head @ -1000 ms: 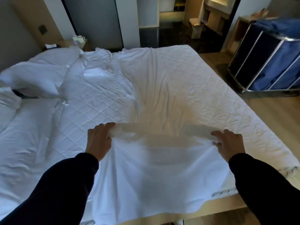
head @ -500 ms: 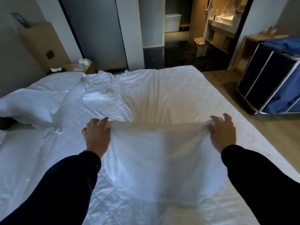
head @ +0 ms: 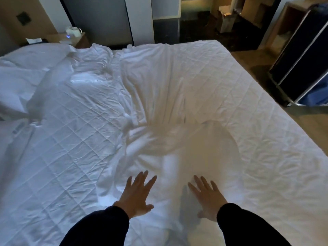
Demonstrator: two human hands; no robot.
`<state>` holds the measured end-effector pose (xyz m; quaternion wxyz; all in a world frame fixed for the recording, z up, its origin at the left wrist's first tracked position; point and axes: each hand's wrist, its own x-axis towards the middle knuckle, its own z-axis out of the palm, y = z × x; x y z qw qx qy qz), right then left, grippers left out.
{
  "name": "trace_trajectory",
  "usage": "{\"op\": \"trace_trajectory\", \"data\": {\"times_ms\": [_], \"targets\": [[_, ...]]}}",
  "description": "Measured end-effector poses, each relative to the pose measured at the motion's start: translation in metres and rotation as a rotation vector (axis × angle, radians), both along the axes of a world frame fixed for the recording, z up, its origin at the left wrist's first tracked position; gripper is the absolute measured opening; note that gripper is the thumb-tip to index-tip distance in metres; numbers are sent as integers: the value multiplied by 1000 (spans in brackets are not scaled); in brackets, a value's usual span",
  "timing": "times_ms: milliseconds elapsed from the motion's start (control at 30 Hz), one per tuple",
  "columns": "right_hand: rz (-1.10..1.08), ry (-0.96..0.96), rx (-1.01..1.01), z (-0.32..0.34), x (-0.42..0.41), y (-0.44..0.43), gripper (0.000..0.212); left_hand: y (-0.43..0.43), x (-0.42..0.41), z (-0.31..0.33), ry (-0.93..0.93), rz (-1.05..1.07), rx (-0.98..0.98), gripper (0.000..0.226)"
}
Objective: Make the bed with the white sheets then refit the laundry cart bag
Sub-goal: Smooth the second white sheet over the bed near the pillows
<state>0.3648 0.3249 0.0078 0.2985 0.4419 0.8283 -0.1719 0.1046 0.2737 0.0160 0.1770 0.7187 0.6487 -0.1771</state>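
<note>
A white sheet (head: 177, 125) lies bunched and blurred down the middle of the bed, over the quilted mattress pad (head: 62, 139). My left hand (head: 137, 194) and my right hand (head: 207, 196) hover over the sheet's near end, fingers spread and straight, holding nothing. The blue laundry cart (head: 305, 55) with its metal frame stands on the floor to the right of the bed; only part of it shows.
White pillows and crumpled linen (head: 26, 77) are heaped at the far left of the bed. A nightstand (head: 71, 39) with a white kettle stands behind them. Wooden floor (head: 312, 125) runs along the bed's right side, and a dark doorway opens beyond.
Both hands let go of the sheet's edge that they held up; the sheet flew forward and is settling on the bed. My hands are now open and lower, closer together.
</note>
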Motion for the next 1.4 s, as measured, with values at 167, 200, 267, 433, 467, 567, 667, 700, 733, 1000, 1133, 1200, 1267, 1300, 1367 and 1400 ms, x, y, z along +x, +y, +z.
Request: {"op": "trace_trajectory", "data": {"times_ms": [167,200,267,433,467,567,667,700,733,1000,1133,1200,1267,1300,1367,1400], "targets": [[-40,114,313,-57,-20,14,114,15,6,-74,107,-18,38,139],[-29,149,377,-71,-24,21,98,20,4,-89,106,-13,58,147],[14,198,502,-93,-29,34,76,30,1,-114,100,-9,102,152],[-14,93,455,-130,-35,56,110,57,-9,-141,126,-34,63,117],[-16,92,454,-135,-37,57,100,61,-14,-142,73,-18,59,107],[-54,175,468,-137,-46,69,64,68,-21,-146,-60,15,143,90],[-93,196,393,-127,-52,82,41,70,-19,-154,-64,30,187,80],[-99,186,398,-124,-53,85,35,72,-19,-155,-75,55,198,75],[-119,181,405,-122,-55,87,32,75,-21,-153,-87,90,207,69],[-233,192,500,-102,-61,52,28,60,-9,-127,99,36,356,30],[-238,194,487,-93,-66,16,29,26,-16,-117,40,47,447,22],[-269,194,458,-91,-70,-4,29,5,-18,-107,32,24,445,28],[-290,222,443,-88,-75,-22,28,-12,-24,-106,40,27,469,40],[-286,240,445,-86,-77,-30,27,-20,-26,-105,50,34,479,41],[-238,264,454,-79,-81,-45,25,-36,-30,-95,91,27,425,39],[-216,270,454,-75,-83,-53,24,-43,-31,-90,107,25,383,35]]}}
